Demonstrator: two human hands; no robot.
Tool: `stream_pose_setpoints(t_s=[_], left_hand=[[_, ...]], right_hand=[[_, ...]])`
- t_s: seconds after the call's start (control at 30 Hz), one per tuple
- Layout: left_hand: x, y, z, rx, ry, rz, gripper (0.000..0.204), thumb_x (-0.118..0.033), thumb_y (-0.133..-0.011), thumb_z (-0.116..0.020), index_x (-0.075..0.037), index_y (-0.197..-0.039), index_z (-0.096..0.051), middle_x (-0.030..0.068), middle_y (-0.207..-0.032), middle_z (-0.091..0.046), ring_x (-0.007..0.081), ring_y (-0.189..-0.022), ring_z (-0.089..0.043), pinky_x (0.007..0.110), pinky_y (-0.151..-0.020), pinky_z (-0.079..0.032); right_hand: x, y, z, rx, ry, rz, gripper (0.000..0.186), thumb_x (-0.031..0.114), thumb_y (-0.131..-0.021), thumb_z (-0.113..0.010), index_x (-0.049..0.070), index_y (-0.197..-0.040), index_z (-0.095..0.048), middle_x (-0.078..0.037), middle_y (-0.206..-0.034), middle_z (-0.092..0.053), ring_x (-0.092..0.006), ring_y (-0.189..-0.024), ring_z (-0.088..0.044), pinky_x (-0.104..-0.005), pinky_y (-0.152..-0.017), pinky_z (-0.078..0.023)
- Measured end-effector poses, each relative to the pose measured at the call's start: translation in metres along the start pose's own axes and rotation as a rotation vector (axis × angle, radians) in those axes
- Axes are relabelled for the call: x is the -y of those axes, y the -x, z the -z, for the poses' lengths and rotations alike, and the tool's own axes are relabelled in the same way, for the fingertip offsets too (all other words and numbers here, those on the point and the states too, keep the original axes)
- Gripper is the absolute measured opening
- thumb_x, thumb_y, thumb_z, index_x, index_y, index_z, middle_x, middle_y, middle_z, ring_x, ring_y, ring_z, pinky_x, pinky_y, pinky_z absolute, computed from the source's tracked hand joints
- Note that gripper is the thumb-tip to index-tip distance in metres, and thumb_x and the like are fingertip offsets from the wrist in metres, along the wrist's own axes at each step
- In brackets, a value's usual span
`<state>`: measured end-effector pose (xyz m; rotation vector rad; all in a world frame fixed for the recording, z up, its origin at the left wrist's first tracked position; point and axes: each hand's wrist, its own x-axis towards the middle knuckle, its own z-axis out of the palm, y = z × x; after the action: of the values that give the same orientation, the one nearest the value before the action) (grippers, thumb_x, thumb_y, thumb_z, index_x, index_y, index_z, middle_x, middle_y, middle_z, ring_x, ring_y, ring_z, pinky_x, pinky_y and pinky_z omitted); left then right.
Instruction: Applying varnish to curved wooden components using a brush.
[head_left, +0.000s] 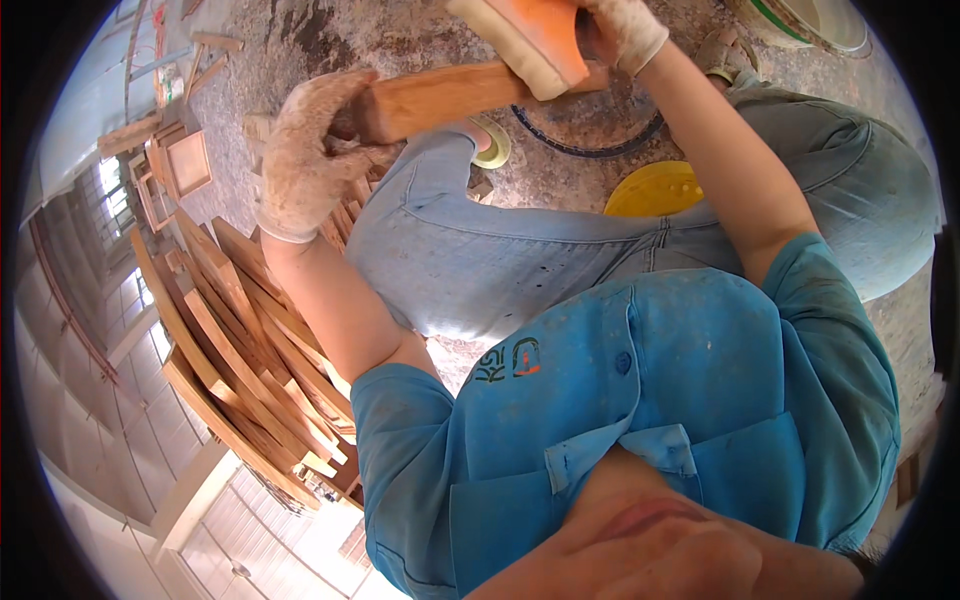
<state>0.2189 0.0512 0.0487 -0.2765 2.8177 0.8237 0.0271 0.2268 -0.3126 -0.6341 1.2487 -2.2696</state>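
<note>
1. Board [440, 98] lies across the top of the view, held up in front of the knees and over the stained floor [350, 35].
2. Left hand [312, 150], gloved, is closed round the board's left end, fingers over the upper edge and thumb at the lower.
3. Right hand [630, 38], also gloved, appears to grip the orange pad [545, 45] by its right side; its fingers are partly hidden and the picture's edge cuts the hand off, so I cannot tell the exact hold.
4. The pad's pale face overlaps the board towards its right end. Contact looks likely, though this angle does not settle it.
5. Step in hand, as I judge it: working the pad over the board's surface.
6. The next move probably calls for a firm left hold, so the board does not twist, and a level pad drawn lengthwise under even pressure.
7. A pile of curved wooden pieces [250, 330] lies beside the left arm.
</note>
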Motion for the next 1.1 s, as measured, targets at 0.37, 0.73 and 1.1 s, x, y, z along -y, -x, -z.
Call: stream_pose_setpoints(t_s=[0.37,0.73,1.1], left_hand=[[-0.009,0.031,-0.007,0.026,-0.166,-0.199,0.058,0.016,-0.057,-0.067,-0.012,-0.108,-0.070,0.0092,-0.120,-0.053,0.0204,-0.098,-0.059,0.026,-0.076,-0.050],[-0.007,0.024,-0.008,0.050,-0.161,-0.290,0.055,0.009,-0.055,-0.073,-0.007,-0.108,-0.069,0.0088,-0.116,-0.056,0.0236,-0.099,-0.059,0.030,-0.081,-0.049],[0.015,0.007,0.005,-0.041,-0.092,0.141,0.069,0.004,-0.055,-0.076,-0.009,-0.122,-0.061,0.0067,-0.120,-0.059,0.0208,-0.103,-0.058,0.029,-0.087,-0.048]], right_hand=[[0.197,0.025,-0.136,-0.315,-0.462,-0.328,0.021,0.006,-0.080,-0.071,-0.003,-0.099,-0.065,-0.012,-0.094,-0.067,-0.0239,-0.081,-0.064,-0.0331,-0.074,-0.053],[0.134,0.025,-0.064,0.059,0.059,0.369,0.025,0.007,-0.083,-0.068,-0.004,-0.105,-0.065,-0.011,-0.100,-0.067,-0.0199,-0.084,-0.063,-0.0270,-0.076,-0.051],[0.117,0.024,-0.093,0.200,0.640,0.774,0.021,0.006,-0.087,-0.064,-0.002,-0.107,-0.066,-0.008,-0.100,-0.067,-0.0177,-0.084,-0.063,-0.0263,-0.077,-0.051]])
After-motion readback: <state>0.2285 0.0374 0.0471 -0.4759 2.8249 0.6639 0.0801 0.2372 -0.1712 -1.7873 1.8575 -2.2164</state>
